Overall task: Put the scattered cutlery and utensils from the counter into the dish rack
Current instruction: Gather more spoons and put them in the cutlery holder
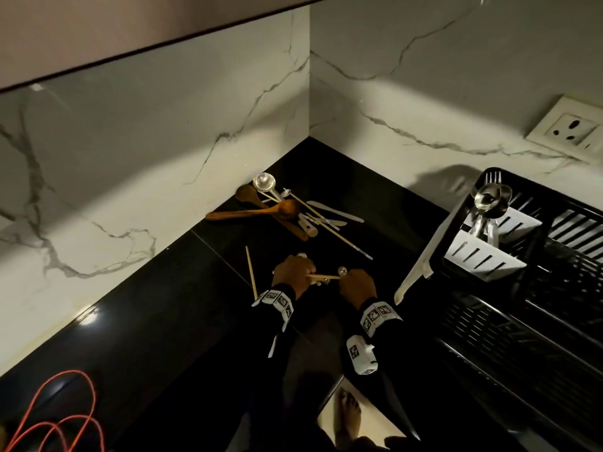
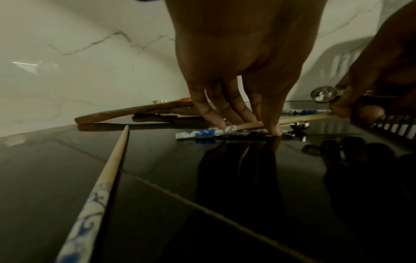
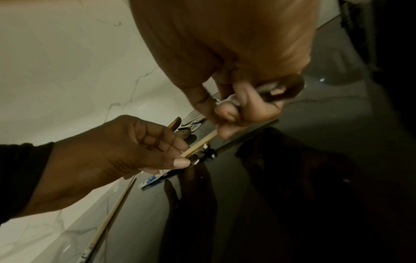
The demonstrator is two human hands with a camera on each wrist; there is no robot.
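Wooden chopstick (image 2: 292,120) pinched by both hands' fingers (image 2: 273,122), right grip's metal scoop (image 2: 324,94) half-hidden.

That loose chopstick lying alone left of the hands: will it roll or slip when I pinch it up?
Probably. The chopstick looks round, thin and tapered, lying flat on the glossy black counter, so it may roll or skid. It looks stiff and light; pinch near the patterned thicker end.

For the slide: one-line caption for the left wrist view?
Left hand and right hand share a blue-patterned chopstick over the black counter.
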